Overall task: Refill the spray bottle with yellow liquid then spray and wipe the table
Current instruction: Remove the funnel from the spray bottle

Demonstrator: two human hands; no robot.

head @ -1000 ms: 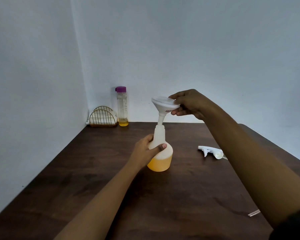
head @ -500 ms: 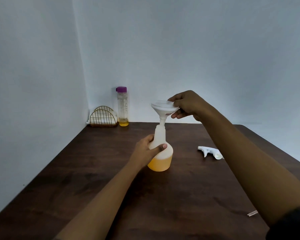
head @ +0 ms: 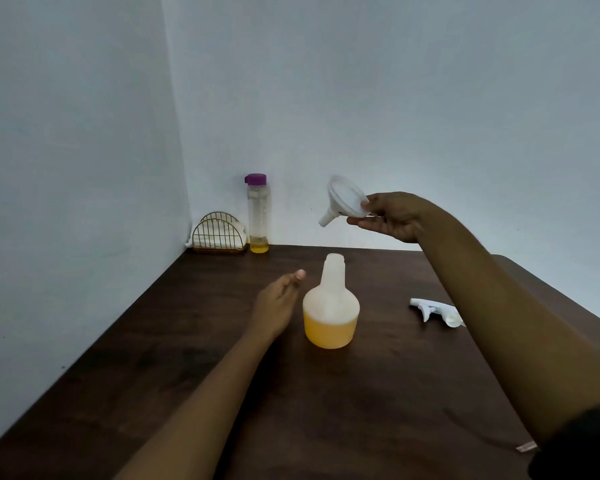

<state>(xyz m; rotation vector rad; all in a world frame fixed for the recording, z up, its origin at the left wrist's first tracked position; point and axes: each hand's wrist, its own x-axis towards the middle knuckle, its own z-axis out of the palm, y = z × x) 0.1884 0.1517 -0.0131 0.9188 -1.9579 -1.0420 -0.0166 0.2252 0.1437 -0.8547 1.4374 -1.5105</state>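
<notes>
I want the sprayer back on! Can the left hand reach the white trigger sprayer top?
Probably not easily: the white trigger sprayer top lies beyond the translucent spray bottle from the open left hand, under the right forearm.

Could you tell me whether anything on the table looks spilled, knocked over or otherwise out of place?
No spill shows. The spray bottle stands upright but uncapped; its trigger head lies on its side on the table. The right hand holds the funnel tilted in the air.

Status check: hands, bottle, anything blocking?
Right hand holds funnel, lifted clear. Left hand open beside spray bottle, neck uncapped. Trigger head on table. Nothing blocking.
</notes>
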